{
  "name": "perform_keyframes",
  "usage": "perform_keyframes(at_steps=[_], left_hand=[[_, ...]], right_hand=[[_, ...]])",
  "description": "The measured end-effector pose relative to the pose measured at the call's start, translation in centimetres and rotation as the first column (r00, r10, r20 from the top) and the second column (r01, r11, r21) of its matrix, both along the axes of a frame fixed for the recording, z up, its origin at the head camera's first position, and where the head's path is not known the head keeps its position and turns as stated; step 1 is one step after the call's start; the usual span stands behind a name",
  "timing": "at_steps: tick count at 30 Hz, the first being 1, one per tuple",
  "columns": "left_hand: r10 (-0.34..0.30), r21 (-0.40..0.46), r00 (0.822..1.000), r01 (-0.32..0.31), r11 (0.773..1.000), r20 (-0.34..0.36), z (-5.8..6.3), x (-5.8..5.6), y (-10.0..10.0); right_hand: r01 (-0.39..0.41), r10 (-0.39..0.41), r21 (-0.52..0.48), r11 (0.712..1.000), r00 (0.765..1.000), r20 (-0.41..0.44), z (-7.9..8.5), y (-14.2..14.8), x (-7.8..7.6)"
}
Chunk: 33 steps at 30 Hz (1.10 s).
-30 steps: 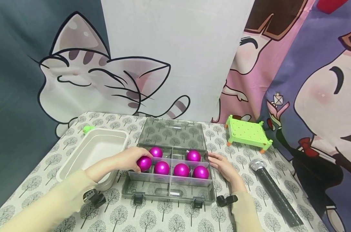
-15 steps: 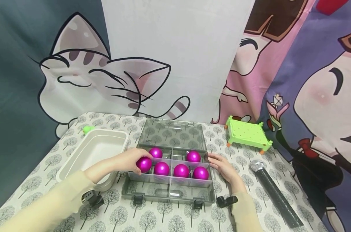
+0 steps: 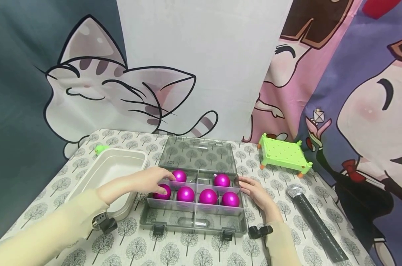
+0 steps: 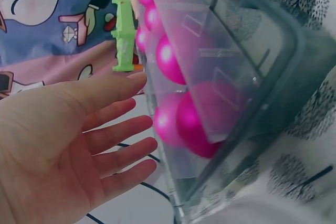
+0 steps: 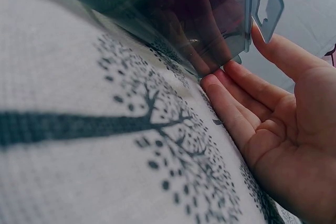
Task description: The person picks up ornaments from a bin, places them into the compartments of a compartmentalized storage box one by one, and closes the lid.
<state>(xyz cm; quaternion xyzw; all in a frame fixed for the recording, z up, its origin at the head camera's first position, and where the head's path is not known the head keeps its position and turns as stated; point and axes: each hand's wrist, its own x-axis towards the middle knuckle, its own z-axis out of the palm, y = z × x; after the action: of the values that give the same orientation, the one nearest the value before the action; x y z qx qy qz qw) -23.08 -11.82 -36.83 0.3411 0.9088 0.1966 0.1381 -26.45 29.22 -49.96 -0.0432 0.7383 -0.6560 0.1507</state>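
A see-through grey divided case (image 3: 169, 218) lies on the table with its lid (image 3: 197, 153) folded back. Several shiny magenta balls sit in its back and middle compartments. The leftmost ball (image 3: 163, 192) is in the middle row, behind a clear divider. Just over it is my left hand (image 3: 152, 180), its fingers extended and apart from the ball; in the left wrist view the palm (image 4: 58, 145) holds nothing. My right hand (image 3: 255, 189) touches the case's right side with nearly straight fingers (image 5: 252, 85), the thumb at the rim by a tab.
Left of the case stands a white plastic tub (image 3: 88, 173), with a small bright green object (image 3: 100, 149) behind it. A toy green bed (image 3: 284, 151) stands at the back right. A black microphone-like stick (image 3: 315, 221) with a silver head lies on the right.
My left hand has let go of the leftmost ball, which now sits slightly lower in the middle row. Its fingers have spread and lifted off. The right hand stays at the case's side.
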Motion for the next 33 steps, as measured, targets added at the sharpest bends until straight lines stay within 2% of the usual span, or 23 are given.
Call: perform_keyframes(at_steps=[3,8,14,18,22,25,29,33], left_hand=[[-0.009,-0.018,1.000,0.009,1.000,0.000,1.0,-0.4,0.0],[-0.032,-0.034,0.998,0.030,0.999,-0.047,2.8,-1.4,-0.1],[0.001,-0.036,0.994,-0.005,0.999,-0.105,5.1,-2.9,-0.2],[0.023,-0.010,0.993,-0.025,1.000,-0.116,6.1,-4.2,-0.6],[0.050,0.027,0.991,-0.047,0.999,-0.125,5.9,-6.1,-1.2],[0.090,0.061,0.991,-0.085,0.995,-0.099,5.4,-7.4,-1.9],[0.164,0.096,0.985,-0.160,0.983,-0.045,4.7,-8.8,-2.6],[0.241,0.144,0.970,-0.242,0.960,0.023,3.7,-10.3,-2.7]], right_hand=[[-0.008,0.008,-0.004,1.000,1.000,0.001,-0.1,-0.1,-0.1],[-0.011,0.011,-0.020,1.000,1.000,0.002,-0.1,-0.2,-0.1],[-0.003,0.003,-0.010,1.000,1.000,0.000,-0.1,-0.1,0.0],[-0.010,0.010,-0.007,1.000,1.000,0.004,-0.1,0.0,0.1],[-0.004,0.004,-0.006,1.000,1.000,0.000,-0.1,0.1,0.1],[-0.013,0.013,-0.017,1.000,1.000,-0.010,0.0,0.1,0.0],[-0.023,0.022,-0.023,0.999,1.000,-0.012,0.0,0.0,-0.1],[-0.013,0.013,-0.020,1.000,1.000,-0.014,-0.1,0.1,0.0]])
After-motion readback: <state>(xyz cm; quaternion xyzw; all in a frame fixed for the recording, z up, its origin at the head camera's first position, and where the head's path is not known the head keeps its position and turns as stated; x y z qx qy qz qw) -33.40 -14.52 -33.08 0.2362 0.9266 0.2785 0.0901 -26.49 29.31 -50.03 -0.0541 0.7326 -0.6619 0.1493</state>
